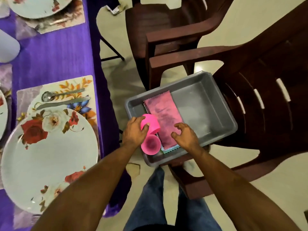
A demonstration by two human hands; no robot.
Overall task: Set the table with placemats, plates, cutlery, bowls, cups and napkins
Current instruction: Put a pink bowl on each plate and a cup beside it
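A grey tray (216,104) sits on a brown chair to the right of the table. In it lie two pink cups and a stack of napkins with a pink one (164,114) on top. My left hand (135,130) grips the upper pink cup (152,123), which lies on its side. The second pink cup (149,145) rests just below it, mouth towards me. My right hand (185,135) hovers over the napkins with fingers loosely curled, holding nothing. On the table, a floral plate (48,157) sits on a placemat (66,87) with a spoon (63,94) and knife (63,102).
The purple tablecloth (55,54) covers the table at left, with another plate (38,5) on a placemat further back. Two brown plastic chairs (266,72) stand at right; the second one (166,27) stands behind. My legs in jeans (156,205) stand on the pale floor.
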